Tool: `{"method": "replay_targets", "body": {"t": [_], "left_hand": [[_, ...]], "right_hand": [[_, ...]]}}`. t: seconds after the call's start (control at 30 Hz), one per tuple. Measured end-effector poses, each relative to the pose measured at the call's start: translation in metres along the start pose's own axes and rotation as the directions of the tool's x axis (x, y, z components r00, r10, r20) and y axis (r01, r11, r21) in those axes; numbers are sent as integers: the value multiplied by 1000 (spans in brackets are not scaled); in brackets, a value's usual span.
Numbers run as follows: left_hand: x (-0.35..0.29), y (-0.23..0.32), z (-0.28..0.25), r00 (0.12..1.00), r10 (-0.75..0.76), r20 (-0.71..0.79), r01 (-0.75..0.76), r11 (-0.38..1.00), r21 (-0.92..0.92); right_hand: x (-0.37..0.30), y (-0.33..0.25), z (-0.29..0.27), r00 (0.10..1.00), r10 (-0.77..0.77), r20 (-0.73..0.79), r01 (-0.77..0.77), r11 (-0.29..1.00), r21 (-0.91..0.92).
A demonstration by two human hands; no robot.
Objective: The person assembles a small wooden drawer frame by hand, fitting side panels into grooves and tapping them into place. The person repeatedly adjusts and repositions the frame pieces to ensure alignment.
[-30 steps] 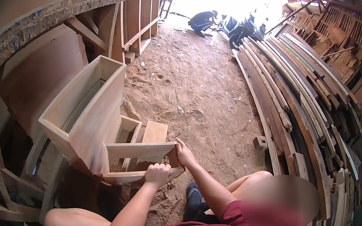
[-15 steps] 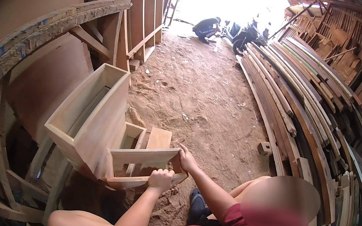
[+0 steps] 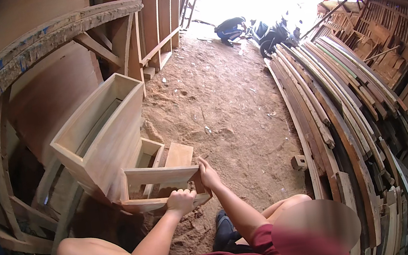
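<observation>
An open wooden frame (image 3: pixel 161 174), shaped like a bottomless drawer, lies low in front of me. My left hand (image 3: pixel 182 201) is closed over its near board, knuckles up; whether something thin sits under the fingers is hidden. At the frame's right end, my right hand (image 3: pixel 209 174) grips the short end board, with one finger stretched along its top corner. The frame's left end meets a tall pale wooden box (image 3: pixel 112 128) that is open at the top. Behind the frame are a smaller wooden box (image 3: pixel 153 151) and a short flat board (image 3: pixel 179 155).
Long planks (image 3: pixel 317 105) are stacked along the right, with a small block (image 3: pixel 299 162) beside them. A rough timber rack (image 3: pixel 52 31) and panels stand at left. Bare dirt floor (image 3: pixel 221 103) runs to a crouching person (image 3: pixel 230 29) and a motorcycle (image 3: pixel 272 35) far off.
My right hand has slid slightly farther away along the end board. My left hand keeps nearly the same place on the near board. The frame has barely moved.
</observation>
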State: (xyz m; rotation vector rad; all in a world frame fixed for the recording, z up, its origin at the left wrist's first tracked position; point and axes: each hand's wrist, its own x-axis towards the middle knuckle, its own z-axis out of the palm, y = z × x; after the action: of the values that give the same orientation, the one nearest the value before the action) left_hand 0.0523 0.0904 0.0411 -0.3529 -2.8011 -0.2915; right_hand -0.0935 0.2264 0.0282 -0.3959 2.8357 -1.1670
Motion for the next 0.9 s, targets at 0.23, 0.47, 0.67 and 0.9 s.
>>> {"method": "replay_targets", "body": {"t": [0.23, 0.47, 0.67, 0.9], "left_hand": [[-6, -7, 5, 1000, -30, 6, 30, 999, 16], [-11, -12, 16, 999, -49, -13, 49, 999, 3], [-8, -7, 5, 1000, -31, -3, 31, 999, -8], [-7, -7, 1, 999, -26, -24, 26, 1000, 9]], "right_hand": [[-43, -46, -20, 958, 208, 200, -217, 976, 29], [27, -33, 2, 948, 211, 237, -267, 935, 235], [-12, -5, 2, 974, 151, 167, -155, 988, 8], [-6, -15, -2, 972, 176, 155, -179, 984, 4]]}}
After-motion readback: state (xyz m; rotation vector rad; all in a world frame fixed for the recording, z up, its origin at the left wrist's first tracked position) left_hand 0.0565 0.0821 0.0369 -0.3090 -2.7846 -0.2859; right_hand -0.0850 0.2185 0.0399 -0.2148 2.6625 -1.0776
